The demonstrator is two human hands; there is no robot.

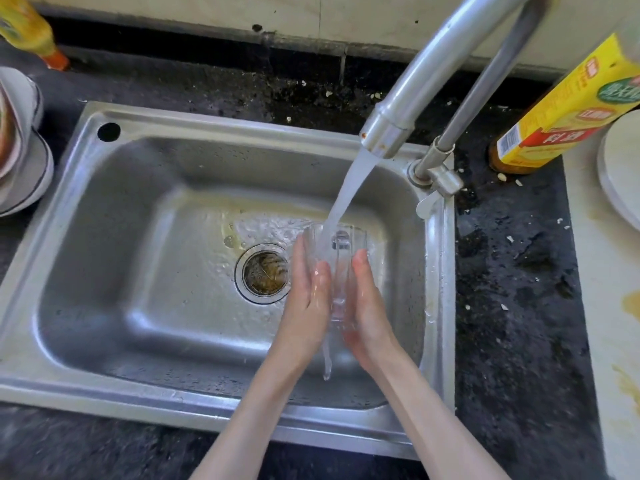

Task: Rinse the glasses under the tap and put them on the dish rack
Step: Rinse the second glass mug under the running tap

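Note:
A clear drinking glass [337, 251] is held over the steel sink [138, 209], its mouth tilted up toward the tap [391, 129]. Running water [349, 192] pours from the spout into the glass and a thin stream drips off its lower end. My left hand [308, 299] presses flat against the glass's left side with straight fingers. My right hand [367, 306] presses the right side the same way. The glass sits between both palms, just right of the drain [265, 273].
Stacked white bowls [20, 150] stand on the dark counter at the left. A yellow bottle [31, 32] is at the back left. A yellow box [568, 109] leans by the tap base, and a white plate [623, 171] lies at the right edge. No dish rack is in view.

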